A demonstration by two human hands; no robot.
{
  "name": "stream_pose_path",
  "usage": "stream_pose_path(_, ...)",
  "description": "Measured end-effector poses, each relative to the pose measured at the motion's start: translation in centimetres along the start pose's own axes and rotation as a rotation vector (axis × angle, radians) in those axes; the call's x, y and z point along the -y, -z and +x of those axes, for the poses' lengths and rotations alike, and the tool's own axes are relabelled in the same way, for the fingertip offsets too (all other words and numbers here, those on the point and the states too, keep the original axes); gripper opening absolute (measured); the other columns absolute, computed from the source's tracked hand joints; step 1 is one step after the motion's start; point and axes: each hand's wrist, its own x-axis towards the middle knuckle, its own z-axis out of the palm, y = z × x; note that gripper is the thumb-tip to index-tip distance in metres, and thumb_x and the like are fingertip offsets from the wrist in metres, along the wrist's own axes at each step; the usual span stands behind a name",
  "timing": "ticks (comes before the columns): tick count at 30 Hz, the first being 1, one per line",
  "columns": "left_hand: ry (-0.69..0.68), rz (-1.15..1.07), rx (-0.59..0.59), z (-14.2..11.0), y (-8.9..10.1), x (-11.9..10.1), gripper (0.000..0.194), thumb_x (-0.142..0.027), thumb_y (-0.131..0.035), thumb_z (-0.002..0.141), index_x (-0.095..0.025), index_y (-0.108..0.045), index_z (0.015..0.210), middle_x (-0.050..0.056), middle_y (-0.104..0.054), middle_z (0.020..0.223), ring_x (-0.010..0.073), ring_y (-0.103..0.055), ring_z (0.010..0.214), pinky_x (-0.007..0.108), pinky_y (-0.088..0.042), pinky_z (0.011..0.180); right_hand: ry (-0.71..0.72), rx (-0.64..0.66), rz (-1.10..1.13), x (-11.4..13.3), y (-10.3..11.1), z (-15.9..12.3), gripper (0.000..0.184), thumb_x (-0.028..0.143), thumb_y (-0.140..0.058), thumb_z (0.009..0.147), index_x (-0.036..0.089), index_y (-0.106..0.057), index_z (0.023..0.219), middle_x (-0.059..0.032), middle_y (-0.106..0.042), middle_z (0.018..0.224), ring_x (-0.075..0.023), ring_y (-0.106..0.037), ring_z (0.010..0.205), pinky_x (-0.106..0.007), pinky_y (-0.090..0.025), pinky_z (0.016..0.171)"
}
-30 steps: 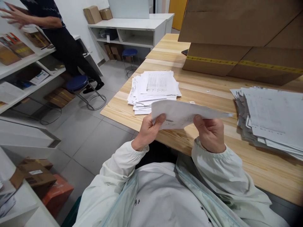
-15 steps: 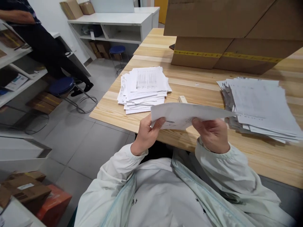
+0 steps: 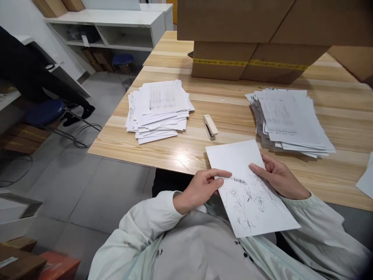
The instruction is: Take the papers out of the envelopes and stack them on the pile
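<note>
A sheet of white paper (image 3: 237,159) with dark pen scribbles and small flower-like drawings tilts over the table's front edge. My right hand (image 3: 279,177) grips its right side, thumb on top and fingers underneath. At the left edge, my left hand (image 3: 201,189) holds the sheet too, its index finger and thumb lying on the face; its other fingers are partly hidden. Beyond the sheet lies a cream stapler (image 3: 210,126). One uneven stack of printed papers (image 3: 163,97) is on the left, and another paper stack (image 3: 287,116) is on the right.
Large cardboard boxes (image 3: 221,58) stand at the back of the wooden table (image 3: 116,144). Another sheet (image 3: 366,177) shows at the right edge. A person in dark trousers (image 3: 55,77) stands at far left near a blue stool (image 3: 45,112). White shelves (image 3: 122,19) are behind.
The sheet has turned from nearly edge-on to show its scribbled face and come lower. Both hands have moved down with it. The stapler has come into full view as my head view shifted right.
</note>
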Motion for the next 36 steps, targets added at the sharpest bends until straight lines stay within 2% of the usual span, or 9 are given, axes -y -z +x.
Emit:
stream_pose_path(3, 0.111, -0.105, 0.002, 1.2, -0.4, -0.9, 0.044, -0.022, -0.073, 0.08, -0.016, -0.071, 0.124, 0.003, -0.067, 0.079, 0.012, -0.058, 0.07, 0.026, -0.047, 0.072, 0.044, -0.051, -0.042, -0.7, 0.6, 0.7, 0.044, 0.044, -0.082, 0.074, 0.027, -0.069, 0.113, -0.0046, -0.078, 0.095, -0.0217, -0.074, 0.073, -0.031, -0.06, 0.055)
stream_pose_path(9, 0.144, -0.148, -0.086, 3.2, -0.5, -1.8, 0.054, -0.004, -0.063, 0.076, -0.013, -0.066, 0.13, 0.001, -0.069, 0.08, 0.0096, -0.058, 0.068, 0.024, -0.047, 0.072, 0.08, -0.079, -0.099, -0.9, 1.1, 3.5, 0.053, 0.05, -0.083, 0.072, 0.023, -0.067, 0.114, -0.0069, -0.076, 0.105, -0.0227, -0.073, 0.089, -0.034, -0.062, 0.068)
stream_pose_path(16, 0.196, -0.177, -0.114, 4.7, -0.1, -2.1, 0.062, -0.003, -0.065, 0.071, -0.011, -0.062, 0.133, 0.004, -0.071, 0.084, 0.0118, -0.063, 0.069, 0.024, -0.05, 0.064, 0.014, -0.103, -0.138, -1.3, 1.6, 3.3, 0.076, 0.057, -0.078, 0.074, 0.025, -0.053, 0.139, -0.0054, -0.077, 0.095, -0.0219, -0.072, 0.073, -0.034, -0.058, 0.059)
stream_pose_path(20, 0.188, -0.169, -0.094, 5.2, 0.2, -1.9, 0.063, -0.004, -0.062, 0.074, -0.013, -0.059, 0.136, 0.0, -0.068, 0.075, 0.0103, -0.061, 0.063, 0.025, -0.051, 0.064, 0.074, -0.166, -0.638, 0.3, 4.4, 0.3, 0.064, 0.066, -0.068, 0.079, 0.029, -0.064, 0.131, -0.0026, -0.073, 0.071, -0.0216, -0.064, 0.055, -0.034, -0.047, 0.047)
stream_pose_path(24, 0.157, -0.171, -0.086, 5.8, 0.4, -1.7, 0.06, -0.002, -0.063, 0.071, -0.012, -0.064, 0.13, -0.001, -0.068, 0.071, 0.0088, -0.059, 0.061, 0.025, -0.051, 0.068, 0.414, -0.368, -1.156, 5.9, 5.5, -1.6, 0.053, 0.074, -0.05, 0.087, 0.039, -0.071, 0.121, -0.0024, -0.067, 0.062, -0.0192, -0.053, 0.044, -0.037, -0.034, 0.045)
stream_pose_path(26, 0.143, -0.188, -0.093, 6.1, 0.5, -1.8, 0.058, 0.0, -0.063, 0.07, -0.012, -0.066, 0.126, 0.0, -0.069, 0.073, 0.0081, -0.058, 0.062, 0.024, -0.05, 0.069, 0.559, -0.319, -1.196, 9.2, 3.9, -0.3, 0.048, 0.066, -0.047, 0.093, 0.037, -0.069, 0.125, -0.0023, -0.067, 0.067, -0.0161, -0.051, 0.045, -0.036, -0.037, 0.049)
stream_pose_path(29, 0.146, -0.206, -0.111, 6.2, 0.5, -2.0, 0.055, 0.002, -0.062, 0.07, -0.011, -0.068, 0.123, -0.002, -0.066, 0.069, 0.0057, -0.056, 0.06, 0.021, -0.047, 0.068, 0.692, -0.228, -1.025, 11.9, -0.6, 5.4, 0.035, 0.052, -0.051, 0.097, 0.03, -0.072, 0.114, -0.0023, -0.071, 0.081, -0.0144, -0.058, 0.061, -0.032, -0.048, 0.063)
stream_pose_path(33, 0.151, -0.236, -0.131, 6.4, 0.4, -2.3, 0.056, 0.004, -0.063, 0.069, -0.009, -0.068, 0.122, -0.003, -0.065, 0.067, 0.0055, -0.057, 0.06, 0.019, -0.046, 0.065, 0.885, -0.165, -0.918, 10.1, -6.5, 15.5, 0.039, 0.044, -0.042, 0.103, 0.019, -0.068, 0.117, -0.0088, -0.071, 0.11, -0.0241, -0.062, 0.104, -0.043, -0.047, 0.095)
stream_pose_path(36, 0.166, -0.256, -0.137, 6.6, 0.4, -2.5, 0.058, 0.005, -0.061, 0.069, -0.009, -0.066, 0.125, -0.001, -0.067, 0.069, 0.0074, -0.06, 0.062, 0.02, -0.047, 0.064, 0.856, -0.075, -1.013, 7.3, -9.2, 20.3, 0.041, 0.037, -0.034, 0.104, 0.015, -0.065, 0.121, -0.0142, -0.067, 0.122, -0.0284, -0.053, 0.12, -0.049, -0.038, 0.108)
